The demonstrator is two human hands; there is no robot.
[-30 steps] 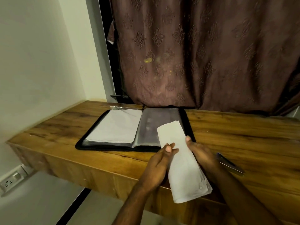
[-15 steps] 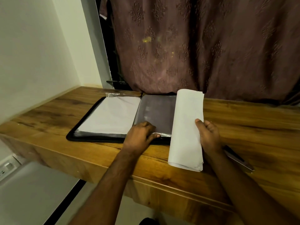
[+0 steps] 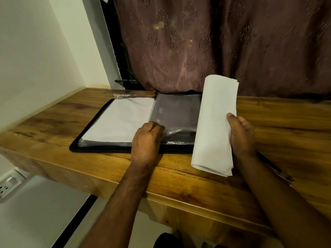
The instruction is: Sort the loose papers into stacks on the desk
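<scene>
- One wooden bench (image 3: 179,169) is seen against a white wall, with one brown patterned curtain (image 3: 223,45) behind it.
- One black folder (image 3: 100,149) lies open on the bench, one white sheet (image 3: 118,120) in its left sleeve.
- One folded bundle of papers (image 3: 213,126) is gripped by the right hand (image 3: 241,135) beside the folder.
- A clear sleeve (image 3: 177,113) is pinched by the curled left hand (image 3: 146,142).
- One pen (image 3: 279,170) lies by the right forearm.

— Where are my hands?
— Your left hand (image 3: 146,142) is forward, knuckles up, fingers curled at a clear plastic sleeve (image 3: 176,113).
— And the right?
— Your right hand (image 3: 241,136) grips a folded sheaf of papers (image 3: 214,122), thumb on top, forearm stretched forward.
</scene>
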